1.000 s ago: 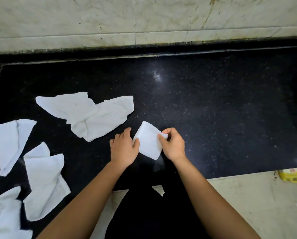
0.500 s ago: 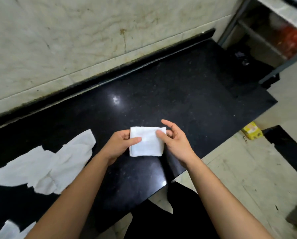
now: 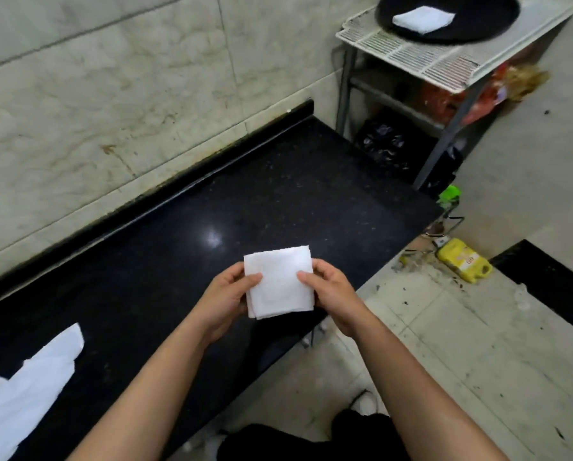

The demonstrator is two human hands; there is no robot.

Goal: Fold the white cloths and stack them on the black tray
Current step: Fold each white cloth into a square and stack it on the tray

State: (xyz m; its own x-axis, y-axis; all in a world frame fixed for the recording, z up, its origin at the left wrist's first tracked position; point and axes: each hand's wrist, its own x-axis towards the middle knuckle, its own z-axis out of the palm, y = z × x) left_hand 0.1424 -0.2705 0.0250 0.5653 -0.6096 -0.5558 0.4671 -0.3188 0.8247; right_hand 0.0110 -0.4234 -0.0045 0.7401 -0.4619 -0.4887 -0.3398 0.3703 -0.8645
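A small folded white cloth (image 3: 280,281) is held above the near edge of the black counter (image 3: 185,247). My left hand (image 3: 226,299) pinches its left side with thumb on top. My right hand (image 3: 331,291) pinches its right side the same way. Far off at the top right, a round black tray (image 3: 491,18) sits on a white rack, and one folded white cloth (image 3: 423,19) lies on it. An unfolded white cloth (image 3: 22,394) lies on the counter at the lower left.
The white slatted rack (image 3: 421,58) stands on a metal frame to the right of the counter, with bags on its lower shelves. A yellow bottle (image 3: 464,263) lies on the dirty tiled floor. A marble wall (image 3: 112,94) backs the counter.
My view has swung to the right, bringing the rack and black tray into sight. Both hands have lifted the folded cloth off the counter and carried it right; the loose cloths have slid out to the left.
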